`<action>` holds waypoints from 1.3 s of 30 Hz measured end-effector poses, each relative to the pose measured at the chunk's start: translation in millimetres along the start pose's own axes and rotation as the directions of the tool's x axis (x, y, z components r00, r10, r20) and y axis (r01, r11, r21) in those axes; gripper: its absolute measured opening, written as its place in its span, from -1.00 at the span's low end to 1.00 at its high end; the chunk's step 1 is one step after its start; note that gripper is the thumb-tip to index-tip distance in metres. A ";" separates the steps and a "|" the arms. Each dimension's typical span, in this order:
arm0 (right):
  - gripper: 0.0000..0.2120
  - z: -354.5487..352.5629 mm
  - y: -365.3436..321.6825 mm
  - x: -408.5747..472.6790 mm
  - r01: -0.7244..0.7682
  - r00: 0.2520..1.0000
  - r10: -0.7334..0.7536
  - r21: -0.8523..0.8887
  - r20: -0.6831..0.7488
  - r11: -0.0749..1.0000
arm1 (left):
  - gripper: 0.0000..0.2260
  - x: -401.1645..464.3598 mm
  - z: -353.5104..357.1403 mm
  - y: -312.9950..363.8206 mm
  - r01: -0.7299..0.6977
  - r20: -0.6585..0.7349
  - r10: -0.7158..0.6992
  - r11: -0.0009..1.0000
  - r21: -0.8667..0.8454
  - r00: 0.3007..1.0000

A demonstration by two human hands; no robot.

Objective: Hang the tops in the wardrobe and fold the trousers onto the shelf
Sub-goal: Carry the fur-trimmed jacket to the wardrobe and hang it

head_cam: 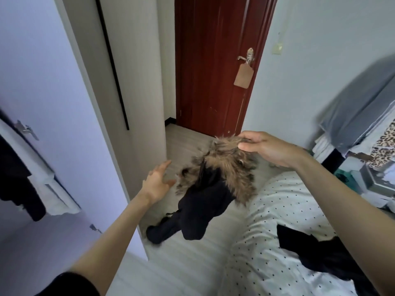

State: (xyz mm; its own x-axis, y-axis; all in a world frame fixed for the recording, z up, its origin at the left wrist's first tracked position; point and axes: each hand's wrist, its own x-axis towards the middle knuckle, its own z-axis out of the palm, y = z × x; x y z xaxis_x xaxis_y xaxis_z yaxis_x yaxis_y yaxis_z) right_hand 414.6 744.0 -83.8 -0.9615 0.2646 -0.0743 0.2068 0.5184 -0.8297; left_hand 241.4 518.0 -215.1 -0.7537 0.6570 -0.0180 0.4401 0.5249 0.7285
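Observation:
A black coat [201, 210] with a brown fur collar [226, 167] hangs in the air above the floor. My right hand [267, 148] pinches the fur collar at its top and holds the coat up. My left hand [157, 180] is spread open just left of the collar, close to the fur, holding nothing. Another black garment [316, 251] lies on the dotted bed cover at the lower right. At the far left, the wardrobe [32, 159] stands open with dark and white clothes [19, 184] hanging inside.
The white wardrobe door [70, 103] stands open between me and a beige wall panel. A red-brown room door [213, 60] is straight ahead. The bed with a polka-dot cover [277, 210] fills the right. Cluttered shelves [363, 163] lie at the far right.

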 end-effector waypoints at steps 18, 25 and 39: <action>-0.92 -19.8 26.7 -1.5 -0.149 0.968 0.066 -0.339 -0.243 0.929 | -0.87 8.2 32.2 78.2 -0.032 0.230 0.113 0.943 -0.330 0.967; -0.87 22.5 57.6 -14.1 -0.316 0.932 0.220 -0.350 -0.289 0.882 | -0.81 18.0 19.4 118.9 0.305 0.196 -0.236 0.802 -0.514 0.952; -0.93 95.2 70.5 -3.8 -0.365 0.859 0.232 -0.229 -0.456 0.902 | -0.96 17.7 -5.4 141.1 0.362 0.248 -0.280 0.503 -0.785 0.927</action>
State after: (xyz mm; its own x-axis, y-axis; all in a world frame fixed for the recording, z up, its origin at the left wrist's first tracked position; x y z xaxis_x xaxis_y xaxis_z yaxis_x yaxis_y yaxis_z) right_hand 415.7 702.2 -194.7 -0.6959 0.7182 -0.0039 0.5788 0.5577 -0.5949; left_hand 287.6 600.7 -109.0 -0.7010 0.5966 -0.3908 -0.4347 0.0771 0.8973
